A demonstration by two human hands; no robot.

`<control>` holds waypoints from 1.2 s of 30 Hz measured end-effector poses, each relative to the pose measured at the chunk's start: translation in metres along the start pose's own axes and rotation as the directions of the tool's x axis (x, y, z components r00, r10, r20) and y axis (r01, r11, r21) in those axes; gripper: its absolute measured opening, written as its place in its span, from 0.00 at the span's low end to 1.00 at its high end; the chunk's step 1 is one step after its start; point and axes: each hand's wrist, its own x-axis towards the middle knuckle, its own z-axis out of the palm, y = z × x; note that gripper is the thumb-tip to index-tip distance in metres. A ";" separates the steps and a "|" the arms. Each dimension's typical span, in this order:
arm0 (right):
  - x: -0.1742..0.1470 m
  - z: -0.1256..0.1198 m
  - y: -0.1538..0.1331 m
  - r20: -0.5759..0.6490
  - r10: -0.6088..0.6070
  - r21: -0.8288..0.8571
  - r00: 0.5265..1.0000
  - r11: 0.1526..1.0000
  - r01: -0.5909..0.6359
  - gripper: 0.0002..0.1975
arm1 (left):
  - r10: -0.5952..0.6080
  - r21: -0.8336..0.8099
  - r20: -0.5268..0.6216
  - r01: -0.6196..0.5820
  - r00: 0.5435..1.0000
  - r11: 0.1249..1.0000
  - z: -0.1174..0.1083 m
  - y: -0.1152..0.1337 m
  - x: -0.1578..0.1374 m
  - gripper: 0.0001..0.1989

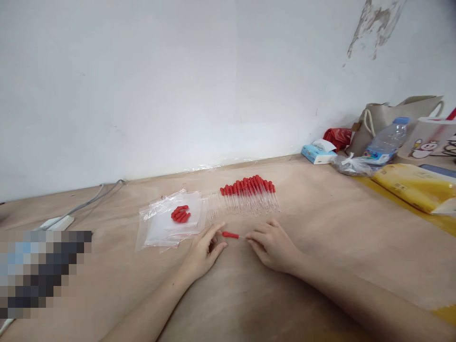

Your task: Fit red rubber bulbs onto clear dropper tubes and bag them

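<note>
"Your right hand (272,244), what is it gripping?"

"You pinch a thin clear tube (242,237) with its fingertips; a red bulb (231,235) caps the tube's left end, between your hands."

"And your left hand (205,244)?"

"Thumb and fingers parted, just beside the bulb; whether they touch it, I cannot tell. Beyond, on the worktop (338,218), red-topped droppers (249,186) lie in a row, and loose red bulbs (181,214) rest on plastic bags (156,232)."
</note>
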 end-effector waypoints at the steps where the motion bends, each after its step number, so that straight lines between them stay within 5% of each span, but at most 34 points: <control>1: 0.001 -0.003 0.004 -0.015 0.072 0.052 0.997 0.996 -0.071 0.09 | -0.030 -0.003 0.013 0.030 0.999 1.000 -0.001 -0.001 0.000 0.17; 5: 0.017 -0.010 0.022 0.030 0.382 0.268 0.924 0.887 -0.376 0.10 | -0.009 -0.030 0.077 0.011 0.997 1.000 -0.003 0.002 0.001 0.11; 9: 0.052 -0.006 0.027 0.011 0.582 0.232 0.813 0.789 -0.569 0.11 | -0.007 -0.041 0.075 0.010 0.997 0.999 -0.004 0.005 0.002 0.10; 17: 0.121 0.031 0.013 -0.097 0.647 -0.111 0.756 0.748 -0.655 0.15 | 0.002 -0.064 0.078 0.003 0.997 0.998 -0.005 0.004 0.001 0.10; 23: 0.122 0.044 0.019 -0.092 0.646 -0.182 0.758 0.738 -0.650 0.14 | 0.001 -0.064 0.102 0.006 0.995 0.998 -0.006 0.004 0.001 0.09; 27: 0.120 0.045 0.012 -0.115 0.561 -0.196 0.820 0.796 -0.572 0.14 | 0.018 -0.049 0.086 -0.014 0.996 0.999 -0.003 0.006 0.001 0.09; 31: 0.130 0.050 -0.002 -0.023 0.486 -0.242 0.873 0.845 -0.477 0.13 | 0.010 0.154 -0.180 0.018 0.984 0.988 -0.010 -0.007 0.007 0.08; 33: 0.137 0.054 -0.007 0.016 0.496 -0.260 0.868 0.841 -0.475 0.12 | 0.024 0.324 -0.340 0.093 0.940 0.942 -0.021 -0.022 0.011 0.07; 36: 0.146 0.060 -0.010 0.060 0.526 -0.281 0.848 0.824 -0.491 0.10 | 0.041 0.506 -0.430 0.203 0.902 0.838 -0.040 -0.048 0.016 0.07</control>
